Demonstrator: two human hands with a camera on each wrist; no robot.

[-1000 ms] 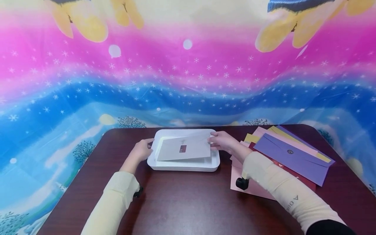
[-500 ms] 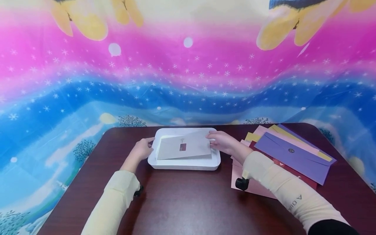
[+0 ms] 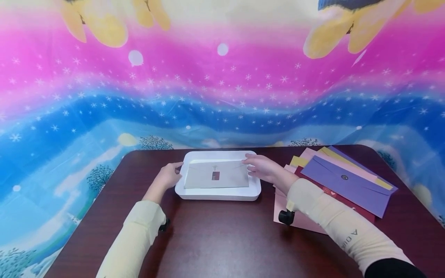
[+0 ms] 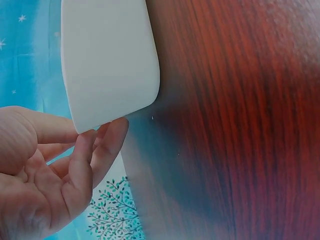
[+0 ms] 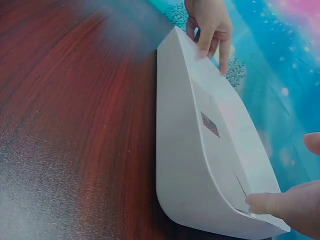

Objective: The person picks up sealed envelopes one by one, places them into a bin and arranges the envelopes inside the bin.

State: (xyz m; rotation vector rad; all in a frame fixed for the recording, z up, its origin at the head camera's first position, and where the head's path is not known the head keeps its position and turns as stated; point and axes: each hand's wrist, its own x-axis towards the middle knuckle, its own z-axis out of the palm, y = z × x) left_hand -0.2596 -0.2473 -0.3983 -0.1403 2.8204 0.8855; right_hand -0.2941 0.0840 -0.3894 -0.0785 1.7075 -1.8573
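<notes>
A pale grey envelope [image 3: 226,177] with a small dark red patch lies flat inside a white rectangular tray [image 3: 217,196]. My left hand [image 3: 168,175] pinches the tray's left rim; in the right wrist view its thumb is over the inside of the wall. At the tray's right end, my right hand [image 3: 265,168] has its fingers spread apart over the envelope's right edge. From the right wrist camera, the right thumb [image 5: 270,204] reaches over the rim beside the envelope's corner. The left wrist view shows the left fingertips [image 4: 116,129] against the tray's outer wall.
To the right, partly under the right forearm, several envelopes lie fanned out, a purple envelope [image 3: 344,185] on top and a red envelope [image 3: 302,177] and pink envelope [image 3: 299,222] below. A printed curtain [image 3: 222,96] hangs behind the dark wooden table [image 3: 222,235].
The grey envelope's raised right end has dropped, and it now lies flat in the tray. My right fingers have let go of it. The left hand stays at the tray's rim.
</notes>
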